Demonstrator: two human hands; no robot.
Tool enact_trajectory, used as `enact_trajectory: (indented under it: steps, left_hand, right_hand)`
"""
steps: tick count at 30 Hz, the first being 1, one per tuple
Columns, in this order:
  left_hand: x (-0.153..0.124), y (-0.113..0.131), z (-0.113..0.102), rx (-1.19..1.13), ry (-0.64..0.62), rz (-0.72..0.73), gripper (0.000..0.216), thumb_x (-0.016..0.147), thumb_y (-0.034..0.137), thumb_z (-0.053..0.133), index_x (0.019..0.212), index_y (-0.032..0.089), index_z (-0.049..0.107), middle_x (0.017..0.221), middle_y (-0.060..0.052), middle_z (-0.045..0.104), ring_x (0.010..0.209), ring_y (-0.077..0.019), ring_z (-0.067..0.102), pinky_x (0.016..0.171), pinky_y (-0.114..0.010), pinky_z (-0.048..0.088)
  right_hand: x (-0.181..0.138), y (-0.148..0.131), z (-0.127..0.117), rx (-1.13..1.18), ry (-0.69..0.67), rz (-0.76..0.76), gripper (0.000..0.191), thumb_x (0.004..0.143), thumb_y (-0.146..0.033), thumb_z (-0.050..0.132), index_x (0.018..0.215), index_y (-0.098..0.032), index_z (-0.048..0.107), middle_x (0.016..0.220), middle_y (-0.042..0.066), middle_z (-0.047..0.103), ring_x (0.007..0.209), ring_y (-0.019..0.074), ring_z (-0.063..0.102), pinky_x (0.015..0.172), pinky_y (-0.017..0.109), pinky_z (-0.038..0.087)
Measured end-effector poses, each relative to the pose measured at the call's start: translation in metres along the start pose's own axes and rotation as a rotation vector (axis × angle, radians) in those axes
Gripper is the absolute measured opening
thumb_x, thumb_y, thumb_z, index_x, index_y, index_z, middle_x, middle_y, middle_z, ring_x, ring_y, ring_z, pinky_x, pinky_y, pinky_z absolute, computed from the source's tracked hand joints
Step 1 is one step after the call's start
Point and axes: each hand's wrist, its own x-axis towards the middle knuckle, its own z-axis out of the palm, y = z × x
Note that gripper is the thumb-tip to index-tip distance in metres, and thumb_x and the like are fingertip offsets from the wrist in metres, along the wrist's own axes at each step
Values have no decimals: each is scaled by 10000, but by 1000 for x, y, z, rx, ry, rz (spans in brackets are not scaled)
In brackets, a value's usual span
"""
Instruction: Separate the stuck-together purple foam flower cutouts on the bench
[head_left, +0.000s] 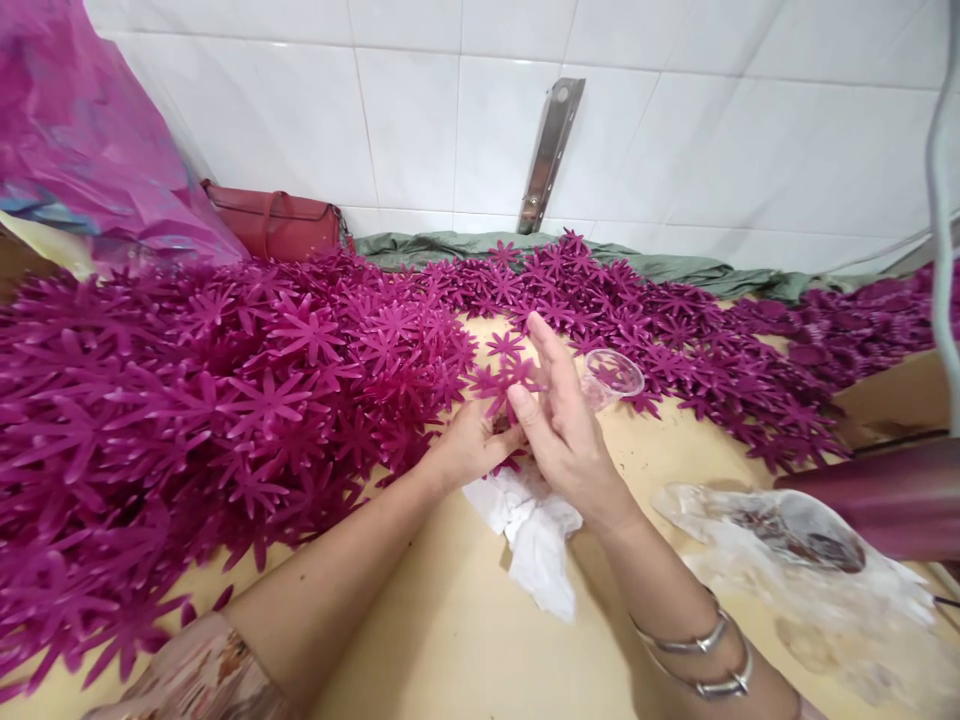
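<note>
My left hand (471, 440) is closed on a magenta flower piece (496, 384) with narrow, finger-like petals, which sticks up above the fingers. Close against it is my right hand (568, 435), its fingers stretched out and its thumb at the edge of the flower piece. Whether that thumb presses on the piece I cannot tell. Just beyond the fingers lies a loose magenta flower piece (505, 345). A crumpled white tissue (536, 555) rests on the table under both hands. Behind my right hand, a clear plastic cup (616, 380) is tipped on its side.
A large heap of magenta flower pieces (270, 400) covers the left, and another pile (675, 320) runs along the back. At the right are a clear plastic bag (795, 560), a cardboard box (892, 400) and a hanging cable (937, 200). A red handbag (274, 222) stands by the tiled wall.
</note>
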Motion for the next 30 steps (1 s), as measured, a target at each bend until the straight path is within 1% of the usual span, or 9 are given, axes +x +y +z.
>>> enact_trajectory:
  steps: [2, 5, 8, 11, 15, 18, 23, 27, 30]
  left_hand:
    - [-1, 0, 0, 28, -14, 2, 102, 786, 285, 798, 834, 202, 762, 794, -35, 729, 856, -241, 688, 844, -336, 552]
    - [0, 1, 2, 39, -52, 5, 87, 832, 262, 738, 818, 179, 761, 744, -24, 697, 755, -201, 651, 776, -312, 542]
    - [3, 5, 4, -56, 1, -30, 205, 884, 359, 713, 923, 171, 787, 783, -43, 718, 796, -204, 676, 787, -312, 554]
    - [6, 7, 3, -166, 169, -64, 353, 918, 493, 681, 1035, 180, 792, 1023, -91, 780, 1009, -240, 717, 904, -340, 570]
    - [11, 4, -6, -66, 525, 126, 377, 926, 425, 703, 1235, 208, 719, 1293, -87, 734, 1206, -227, 677, 1089, -362, 509]
    - [12, 2, -10, 47, 643, 235, 352, 964, 377, 662, 1276, 217, 687, 1309, -82, 725, 1215, -211, 676, 1123, -368, 490]
    - [9, 3, -5, -11, 469, 225, 237, 948, 347, 686, 1130, 203, 733, 1179, -73, 767, 1126, -201, 714, 1065, -343, 527]
    - [6, 5, 1, -145, 324, 160, 389, 919, 324, 734, 1277, 214, 628, 1046, -52, 790, 1007, -174, 739, 961, -297, 556]
    - [5, 6, 5, -196, 290, 86, 504, 890, 322, 774, 1337, 206, 574, 1032, -56, 796, 1000, -175, 742, 958, -293, 551]
  right_hand:
    - [1, 0, 0, -129, 67, -73, 508, 1010, -284, 572, 1503, -337, 461, 1617, 63, 451, 1520, 247, 392, 1266, 520, 318]
    - [2, 5, -1, -276, 216, -103, 326, 963, -261, 639, 1288, -288, 628, 1326, 97, 648, 1297, 274, 571, 1134, 517, 449]
    - [3, 9, -4, -298, 310, -59, 138, 939, -279, 685, 1075, -254, 676, 1078, 73, 691, 1077, 252, 642, 992, 451, 517]
    - [2, 9, -4, -266, 357, -49, 107, 986, -302, 627, 1057, -238, 674, 1076, 76, 686, 1058, 239, 644, 980, 427, 506]
    - [2, 9, -2, -261, 361, -90, 164, 1041, -274, 521, 1092, -227, 669, 1101, 76, 689, 1075, 225, 643, 990, 423, 497]
    - [1, 13, 1, -265, 336, -88, 143, 1029, -261, 546, 1096, -223, 666, 1105, 77, 685, 1088, 228, 643, 993, 433, 502]
    - [1, 18, 2, -296, 298, -122, 200, 975, -254, 642, 1172, -247, 679, 1185, 90, 655, 1161, 247, 616, 987, 445, 517]
    - [2, 19, 1, -316, 301, -121, 97, 938, -253, 696, 1026, -227, 726, 1083, 82, 626, 1094, 242, 630, 1010, 445, 509]
    - [2, 22, 0, -353, 303, -106, 37, 930, -246, 694, 936, -226, 725, 1050, 77, 631, 1068, 247, 632, 1000, 453, 508]
